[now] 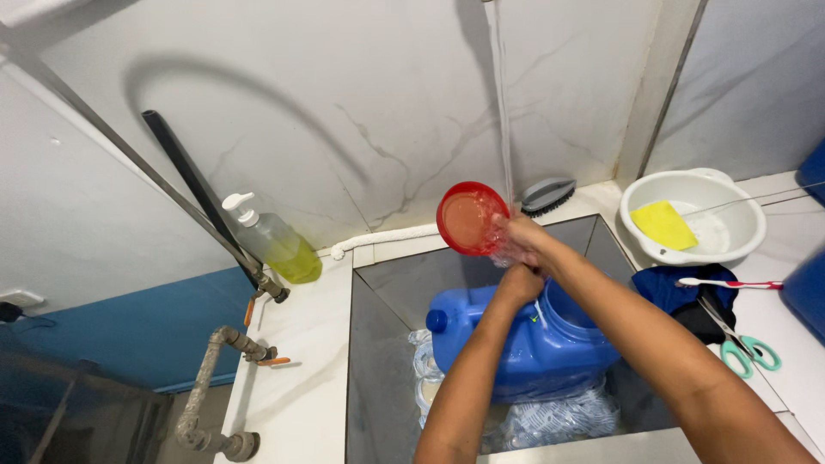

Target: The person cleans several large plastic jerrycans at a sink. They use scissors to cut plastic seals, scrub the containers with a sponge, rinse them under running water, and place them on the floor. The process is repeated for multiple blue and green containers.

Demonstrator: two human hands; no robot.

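Now you are holding a red round lid (468,217) up under a thin stream of water (503,112), above the dark sink (378,292). Your right hand (520,234) is gripping the lid's lower right edge, fingers closed on it. Your left hand (519,282) is sitting just below, fingers curled; whether it is holding anything cannot be told. A blue jug (516,339) is lying in the sink beneath both hands.

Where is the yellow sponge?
In the head view, the yellow sponge lies inside the white basin on the counter at the right, just behind the toothbrush and scissors.
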